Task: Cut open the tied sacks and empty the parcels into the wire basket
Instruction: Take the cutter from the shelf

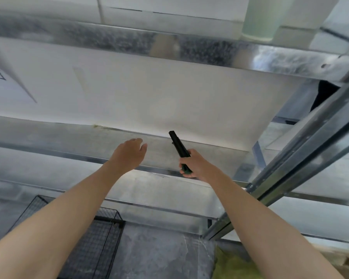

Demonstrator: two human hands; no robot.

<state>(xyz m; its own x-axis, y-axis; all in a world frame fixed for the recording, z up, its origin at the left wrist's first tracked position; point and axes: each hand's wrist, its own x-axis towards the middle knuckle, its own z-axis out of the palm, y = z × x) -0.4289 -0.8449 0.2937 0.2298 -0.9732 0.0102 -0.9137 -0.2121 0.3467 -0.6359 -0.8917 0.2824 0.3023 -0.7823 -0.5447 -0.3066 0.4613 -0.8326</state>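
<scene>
Black wire-mesh basket, square-gridded with a thin rod rim, sits low at the left on a grey concrete floor, beneath the person's left forearm. The right hand grips a slim black box cutter, its tip pointing up toward a smooth white panel. The left hand is raised beside it, fingers loose and holding nothing. Black characters at the panel's left edge are cut off and unreadable. Spangled galvanised steel shelving frames the scene. A pale green cylinder stands on the top shelf, and a coarse yellow-green material lies at the bottom right.
</scene>
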